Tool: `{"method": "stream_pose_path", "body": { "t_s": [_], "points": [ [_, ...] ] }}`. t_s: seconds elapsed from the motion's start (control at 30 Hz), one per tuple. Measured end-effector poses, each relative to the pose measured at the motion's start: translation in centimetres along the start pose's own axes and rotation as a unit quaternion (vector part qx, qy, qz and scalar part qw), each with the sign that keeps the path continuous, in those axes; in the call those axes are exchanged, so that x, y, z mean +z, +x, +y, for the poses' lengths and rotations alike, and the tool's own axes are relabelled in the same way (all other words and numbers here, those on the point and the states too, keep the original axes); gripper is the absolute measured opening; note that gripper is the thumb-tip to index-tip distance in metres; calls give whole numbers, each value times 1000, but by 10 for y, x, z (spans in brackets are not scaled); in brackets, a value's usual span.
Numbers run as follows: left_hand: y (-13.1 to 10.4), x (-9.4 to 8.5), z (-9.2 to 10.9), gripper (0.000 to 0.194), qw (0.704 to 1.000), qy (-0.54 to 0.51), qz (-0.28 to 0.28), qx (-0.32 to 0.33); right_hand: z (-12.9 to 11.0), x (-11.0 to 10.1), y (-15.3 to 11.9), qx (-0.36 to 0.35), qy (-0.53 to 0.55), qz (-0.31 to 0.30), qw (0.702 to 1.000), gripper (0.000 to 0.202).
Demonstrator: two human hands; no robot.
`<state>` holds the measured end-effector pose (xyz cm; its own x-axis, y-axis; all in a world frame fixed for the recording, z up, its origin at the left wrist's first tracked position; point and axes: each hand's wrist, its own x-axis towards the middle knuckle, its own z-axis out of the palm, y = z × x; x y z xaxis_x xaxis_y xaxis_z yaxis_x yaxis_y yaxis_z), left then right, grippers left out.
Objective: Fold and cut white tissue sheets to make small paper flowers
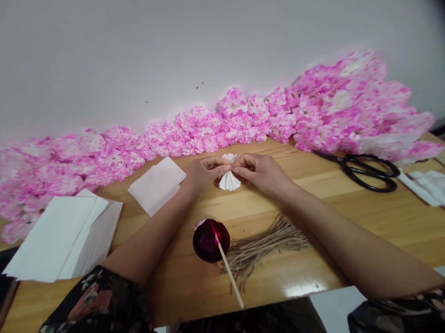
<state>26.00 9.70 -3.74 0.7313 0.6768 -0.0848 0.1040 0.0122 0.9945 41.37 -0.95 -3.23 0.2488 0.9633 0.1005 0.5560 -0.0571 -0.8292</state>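
A pleated white paper fan (pixel 230 182), pinched narrow at its middle, is held upright over the table between both hands. My left hand (pixel 208 171) grips its waist from the left with thumb and fingers closed. From the right, my right hand (pixel 259 170) pinches the same spot, so the waist itself is mostly hidden. The pleats spread out above and below the fingers. Nearer to me stands a small bowl of dark magenta liquid (pixel 204 243) with a wooden stick (pixel 230 273) leaning in it. A bundle of brown twine pieces (pixel 267 243) lies to the bowl's right.
Pink-and-white paper flowers (pixel 201 125) line the wall, heaped higher at the right (pixel 353 100). Black-handled scissors (pixel 370 171) lie at the right, beside folded white paper (pixel 438 190). Stacked white sheets (pixel 65 237) and a smaller paper pile (pixel 158 185) are on the left.
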Motion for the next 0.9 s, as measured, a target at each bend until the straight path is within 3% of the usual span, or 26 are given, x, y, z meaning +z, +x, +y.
{"method": "stream_pose_path", "body": {
  "t_s": [0.07, 0.17, 0.3, 0.4, 0.6, 0.9],
  "points": [
    [1, -2, -5, 23, 1000, 13, -3, 1, 0, 0, 0, -2, 9, 3, 1000, 15],
    [3, -3, -9, 17, 995, 83, -4, 60, 1, 1, 0, -6, 4, 3, 1000, 14],
    [3, -2, -6, 7, 964, 215, -1, 154, 2, 1, 0, -19, -18, -5, 1000, 14],
    [2, -1, -2, 8, 938, 291, 10, 186, 2, 1, 0, -25, -24, -5, 999, 11],
    [-1, 0, -1, 9, 909, 370, 7, 191, 1, 3, -1, -21, -53, 8, 998, 8],
    [-1, 3, 0, 7, 907, 387, 6, 167, -3, 5, -1, -22, -100, 12, 995, 9]
  ]
}}
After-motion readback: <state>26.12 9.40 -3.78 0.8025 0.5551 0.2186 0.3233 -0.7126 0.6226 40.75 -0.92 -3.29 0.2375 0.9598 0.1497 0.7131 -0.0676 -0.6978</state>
